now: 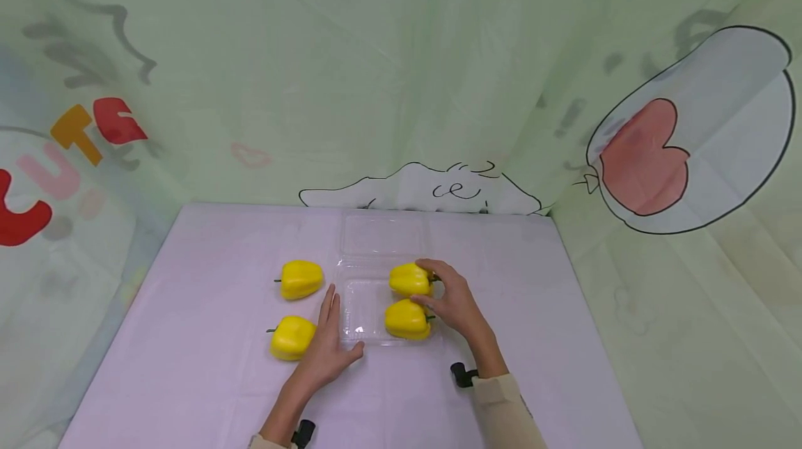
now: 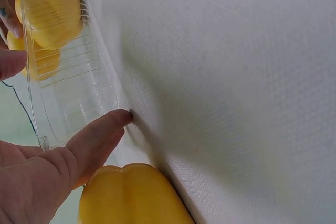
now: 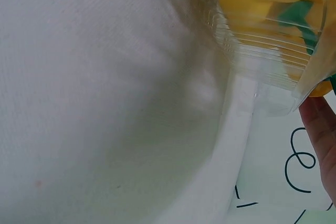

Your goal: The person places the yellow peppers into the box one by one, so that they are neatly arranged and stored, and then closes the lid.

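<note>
A clear plastic clamshell box (image 1: 363, 310) lies with its lid (image 1: 382, 234) folded back on the far side. Two yellow bell peppers sit in its right half, a far one (image 1: 407, 279) and a near one (image 1: 406, 320), stems to the right. My right hand (image 1: 452, 301) holds the far pepper between fingers and thumb, the thumb passing over the near pepper. At the box's left side, my left hand (image 1: 326, 355) extends straight fingers along the wall, holding nothing. The left wrist view shows those fingers (image 2: 100, 135) between the box and a loose pepper (image 2: 134, 198).
Left of the box lie two more yellow bell peppers, one farther back (image 1: 301, 279) and one nearer (image 1: 292, 337), partly behind my left hand. A pale cloth covers the table (image 1: 207, 337). Printed green curtains (image 1: 388, 87) hang behind it and at both sides.
</note>
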Motion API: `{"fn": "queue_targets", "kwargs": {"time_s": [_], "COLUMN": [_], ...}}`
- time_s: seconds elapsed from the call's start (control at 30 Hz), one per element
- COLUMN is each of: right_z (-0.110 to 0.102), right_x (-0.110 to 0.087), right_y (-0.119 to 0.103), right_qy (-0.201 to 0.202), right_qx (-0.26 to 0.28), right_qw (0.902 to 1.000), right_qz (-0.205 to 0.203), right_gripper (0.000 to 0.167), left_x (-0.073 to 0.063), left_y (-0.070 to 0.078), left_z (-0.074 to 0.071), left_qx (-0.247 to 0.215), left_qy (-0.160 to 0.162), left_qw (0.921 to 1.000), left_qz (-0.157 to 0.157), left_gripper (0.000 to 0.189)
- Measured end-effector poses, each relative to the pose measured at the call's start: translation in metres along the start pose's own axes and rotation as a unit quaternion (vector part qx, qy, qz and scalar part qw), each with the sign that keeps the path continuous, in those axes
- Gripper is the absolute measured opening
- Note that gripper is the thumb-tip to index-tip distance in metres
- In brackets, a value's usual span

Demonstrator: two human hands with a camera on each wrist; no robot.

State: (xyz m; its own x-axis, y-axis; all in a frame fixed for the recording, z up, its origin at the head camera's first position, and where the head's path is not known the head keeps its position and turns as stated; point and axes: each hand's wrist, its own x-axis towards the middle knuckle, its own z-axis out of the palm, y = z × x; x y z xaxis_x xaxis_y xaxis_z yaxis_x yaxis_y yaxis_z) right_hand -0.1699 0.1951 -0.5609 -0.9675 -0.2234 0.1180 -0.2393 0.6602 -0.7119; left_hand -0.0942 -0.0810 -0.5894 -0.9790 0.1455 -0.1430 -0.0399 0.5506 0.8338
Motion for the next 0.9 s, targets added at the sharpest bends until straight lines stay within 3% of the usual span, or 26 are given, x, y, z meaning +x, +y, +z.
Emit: {"fn": "queue_targets", "kwargs": {"time_s": [0.57,0.9], "right_z": [-0.0007,-0.0013], "right_x": [0.0034,0.0059], "right_y": [-0.0032,-0.0012], "right_qy": [-0.004,-0.016], "right_qx": [-0.011,0.008], "right_qw": [0.9999,0.9996], "right_qz": [0.009,0.021], "right_gripper": [0.066,0.064], "left_x": [0.0013,0.0003], "left_y": [0.0000,-0.0015], "left_z": [-0.0013,0.0000], "left_qx": [0.006,0.002], "left_qy": [0.002,0.002], "left_qw": [1.0000,1.0000], "left_qz": [0.000,0.001], "left_gripper": [0.109,0.109]}}
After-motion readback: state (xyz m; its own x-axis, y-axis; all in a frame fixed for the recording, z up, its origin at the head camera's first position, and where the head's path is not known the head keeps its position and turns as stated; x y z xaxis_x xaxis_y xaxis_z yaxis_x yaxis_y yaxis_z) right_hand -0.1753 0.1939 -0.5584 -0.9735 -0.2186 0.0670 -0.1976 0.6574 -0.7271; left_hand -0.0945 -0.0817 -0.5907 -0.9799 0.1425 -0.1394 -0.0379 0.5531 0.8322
